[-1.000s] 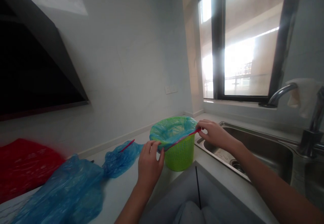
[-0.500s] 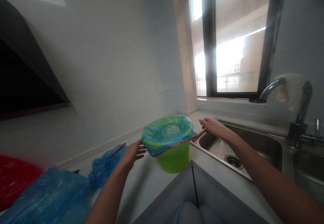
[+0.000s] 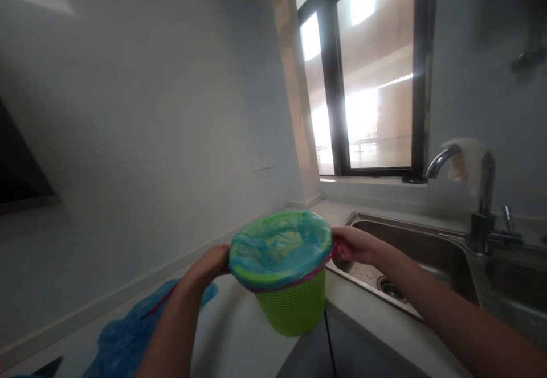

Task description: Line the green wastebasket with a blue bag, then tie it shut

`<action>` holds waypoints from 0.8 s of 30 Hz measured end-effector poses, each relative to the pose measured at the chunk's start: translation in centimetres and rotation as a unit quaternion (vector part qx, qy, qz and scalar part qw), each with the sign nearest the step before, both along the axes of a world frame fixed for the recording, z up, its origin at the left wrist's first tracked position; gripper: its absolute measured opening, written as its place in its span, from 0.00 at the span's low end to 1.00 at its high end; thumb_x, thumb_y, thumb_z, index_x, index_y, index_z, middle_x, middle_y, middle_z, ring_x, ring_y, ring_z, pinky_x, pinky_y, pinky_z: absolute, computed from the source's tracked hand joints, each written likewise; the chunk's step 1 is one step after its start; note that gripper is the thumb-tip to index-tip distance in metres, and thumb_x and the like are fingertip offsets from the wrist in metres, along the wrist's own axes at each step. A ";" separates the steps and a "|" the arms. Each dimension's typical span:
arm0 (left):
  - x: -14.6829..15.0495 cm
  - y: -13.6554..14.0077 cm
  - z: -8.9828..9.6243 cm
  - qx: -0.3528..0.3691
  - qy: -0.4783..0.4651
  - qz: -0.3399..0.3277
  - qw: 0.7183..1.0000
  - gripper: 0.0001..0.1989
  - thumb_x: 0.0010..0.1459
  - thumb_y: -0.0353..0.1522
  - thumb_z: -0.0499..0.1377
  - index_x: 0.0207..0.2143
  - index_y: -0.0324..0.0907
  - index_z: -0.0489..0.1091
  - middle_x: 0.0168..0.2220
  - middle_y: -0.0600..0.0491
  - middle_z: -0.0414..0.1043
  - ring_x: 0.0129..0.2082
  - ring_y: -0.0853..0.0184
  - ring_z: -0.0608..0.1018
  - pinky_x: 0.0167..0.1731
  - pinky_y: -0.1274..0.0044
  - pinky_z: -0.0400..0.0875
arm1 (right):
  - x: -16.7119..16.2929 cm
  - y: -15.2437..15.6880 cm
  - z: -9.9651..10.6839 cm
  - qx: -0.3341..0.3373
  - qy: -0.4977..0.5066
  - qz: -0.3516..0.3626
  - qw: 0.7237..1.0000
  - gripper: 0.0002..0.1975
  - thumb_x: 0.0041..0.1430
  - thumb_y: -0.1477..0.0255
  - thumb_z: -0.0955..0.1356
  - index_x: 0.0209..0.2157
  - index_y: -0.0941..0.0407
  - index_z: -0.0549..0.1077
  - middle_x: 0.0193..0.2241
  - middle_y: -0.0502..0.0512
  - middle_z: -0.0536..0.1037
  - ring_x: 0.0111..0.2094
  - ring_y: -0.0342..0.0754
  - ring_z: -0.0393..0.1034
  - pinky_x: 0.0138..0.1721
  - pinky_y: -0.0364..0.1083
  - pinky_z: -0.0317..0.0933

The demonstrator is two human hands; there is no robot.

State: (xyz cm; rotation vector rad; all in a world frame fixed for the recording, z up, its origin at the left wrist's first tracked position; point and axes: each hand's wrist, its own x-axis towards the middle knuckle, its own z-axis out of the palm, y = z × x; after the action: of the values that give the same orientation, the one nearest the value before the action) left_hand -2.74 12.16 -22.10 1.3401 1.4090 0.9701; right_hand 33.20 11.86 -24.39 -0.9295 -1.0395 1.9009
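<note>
Since half a second ago, the right hand (image 3: 351,244) has moved in from clear air to the basket's (image 3: 294,311) rim, clamping the bag's (image 3: 284,264) edge. The left hand (image 3: 217,259) is against the opposite side (fingers hidden, so I cannot tell its grip). The bag-lined basket is at the counter's (image 3: 233,332) edge, beside the sink (image 3: 438,259).

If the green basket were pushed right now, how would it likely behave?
The green basket is probably light for its size, being perforated. It might tip if pushed high up, since it narrows downward.
</note>
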 end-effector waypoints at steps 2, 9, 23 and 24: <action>-0.4 0.6 0.5 0.029 0.018 0.051 0.998 0.10 0.39 0.40 0.64 0.21 0.43 0.72 0.24 0.49 0.75 0.25 0.59 0.77 0.27 0.70 0.73 | 0.0 -0.1 0.1 0.018 0.016 -0.046 0.999 0.13 0.63 0.75 0.62 0.24 0.58 0.65 0.17 0.49 0.70 0.16 0.38 0.60 0.20 0.37 0.58; 0.4 0.0 2.8 0.141 -0.010 0.144 0.979 0.17 0.40 0.43 0.65 0.28 0.40 0.71 0.18 0.58 0.64 0.17 0.70 0.65 0.18 0.77 0.60 | -0.6 -0.9 0.9 0.186 -0.120 -0.174 0.960 0.17 0.58 0.66 0.68 0.19 0.57 0.64 0.14 0.44 0.61 0.14 0.36 0.50 0.17 0.39 0.45; 2.5 -4.7 5.6 0.110 0.043 0.016 0.993 0.12 0.43 0.37 0.62 0.31 0.43 0.69 0.18 0.59 0.63 0.16 0.71 0.65 0.16 0.79 0.58 | -4.7 2.1 6.7 0.399 -0.682 -0.171 0.588 0.02 0.53 0.77 0.69 0.31 0.59 0.75 0.36 0.71 0.79 0.38 0.60 0.75 0.38 0.51 0.62; 2.6 -5.2 5.8 0.105 0.069 0.009 0.992 0.11 0.44 0.38 0.61 0.32 0.43 0.68 0.19 0.58 0.65 0.17 0.70 0.68 0.16 0.79 0.59 | -5.3 2.5 6.8 0.403 -0.682 -0.161 0.588 0.03 0.53 0.77 0.69 0.32 0.60 0.76 0.38 0.72 0.79 0.40 0.61 0.75 0.38 0.51 0.63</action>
State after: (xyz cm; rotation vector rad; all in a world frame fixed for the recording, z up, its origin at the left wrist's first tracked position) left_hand -0.18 6.96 -16.32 1.5769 1.4545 1.0794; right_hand 27.92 14.40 -17.58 -1.7604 -2.0591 -0.1010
